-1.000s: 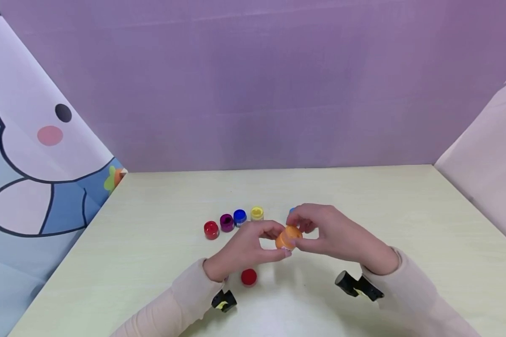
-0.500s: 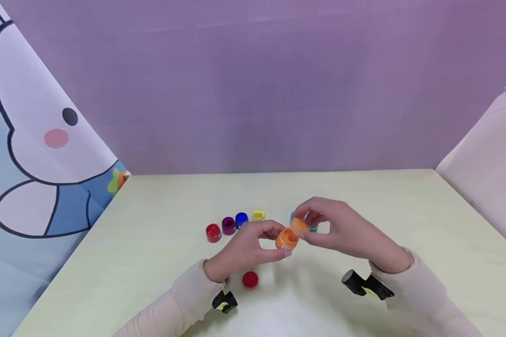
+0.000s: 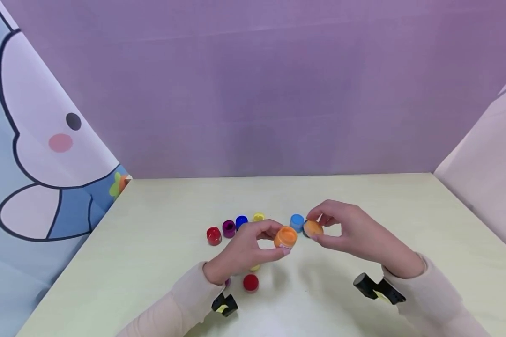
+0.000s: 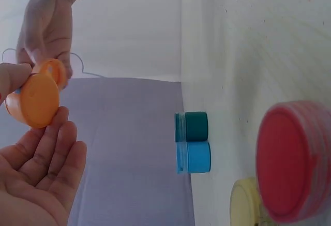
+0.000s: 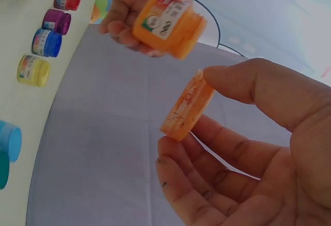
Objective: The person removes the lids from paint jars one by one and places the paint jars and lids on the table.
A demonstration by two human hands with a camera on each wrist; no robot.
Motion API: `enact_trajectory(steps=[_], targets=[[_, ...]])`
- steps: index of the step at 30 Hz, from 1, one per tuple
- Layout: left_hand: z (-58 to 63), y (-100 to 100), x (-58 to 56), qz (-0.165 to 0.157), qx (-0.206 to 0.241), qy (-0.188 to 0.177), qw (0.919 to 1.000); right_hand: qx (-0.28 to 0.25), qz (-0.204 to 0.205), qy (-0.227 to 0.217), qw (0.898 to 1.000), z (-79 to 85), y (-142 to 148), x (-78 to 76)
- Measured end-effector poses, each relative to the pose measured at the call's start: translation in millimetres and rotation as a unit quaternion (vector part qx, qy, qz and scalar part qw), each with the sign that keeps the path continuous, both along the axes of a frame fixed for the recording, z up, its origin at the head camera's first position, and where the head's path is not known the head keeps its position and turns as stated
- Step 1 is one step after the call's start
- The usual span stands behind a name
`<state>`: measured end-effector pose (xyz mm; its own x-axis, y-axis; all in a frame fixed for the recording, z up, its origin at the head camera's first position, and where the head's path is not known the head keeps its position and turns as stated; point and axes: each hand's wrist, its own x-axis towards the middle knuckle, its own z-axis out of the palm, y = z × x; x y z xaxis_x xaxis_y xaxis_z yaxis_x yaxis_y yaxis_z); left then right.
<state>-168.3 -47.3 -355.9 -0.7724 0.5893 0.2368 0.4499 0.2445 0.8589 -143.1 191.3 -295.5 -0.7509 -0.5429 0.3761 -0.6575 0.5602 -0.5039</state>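
Note:
My left hand (image 3: 246, 244) grips an uncapped orange paint jar (image 3: 285, 238) above the middle of the table, its mouth uppermost and tilted. Orange paint shows inside the mouth. To its right, my right hand (image 3: 347, 227) pinches the orange lid (image 3: 313, 228) between thumb and fingers, apart from the jar. In the right wrist view, the lid (image 5: 187, 108) stands on edge with paint smears on its side, and the jar (image 5: 168, 24) bears a printed label. A light blue jar (image 3: 297, 223) stands behind the lid, beside a teal jar (image 4: 196, 126).
Uncapped red (image 3: 213, 236), purple (image 3: 229, 229), blue (image 3: 241, 220) and yellow (image 3: 258, 217) jars stand behind my left hand. Nearer on the table lies a red lid (image 3: 250, 282), with a yellow lid (image 3: 255, 267) partly hidden by the left hand. Purple cloth (image 3: 278, 93) hangs behind the table.
The orange lid has come off the jar and moved right with my right hand. My left hand has stayed nearly in place with the jar. The light blue jar has come into view.

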Motion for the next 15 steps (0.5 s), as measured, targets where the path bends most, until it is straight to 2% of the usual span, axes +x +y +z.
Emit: enact_trajectory(steps=[5, 10, 15], targets=[[1.3, -1, 2.2, -0.001, 0.007, 0.001, 1.0000, 0.028, -0.008, -0.019, 0.999, -5.2, 7, 0.8], [3.3, -1, 3.7, 0.002, 0.013, -0.009, 0.9999, 0.059, 0.008, -0.053, 0.997, -15.6, 8, 0.5], [17.8, 0, 12.8, 0.000, 0.022, -0.017, 0.9996, 0.099, 0.016, -0.085, 0.991, -27.8, 5, 0.2]])
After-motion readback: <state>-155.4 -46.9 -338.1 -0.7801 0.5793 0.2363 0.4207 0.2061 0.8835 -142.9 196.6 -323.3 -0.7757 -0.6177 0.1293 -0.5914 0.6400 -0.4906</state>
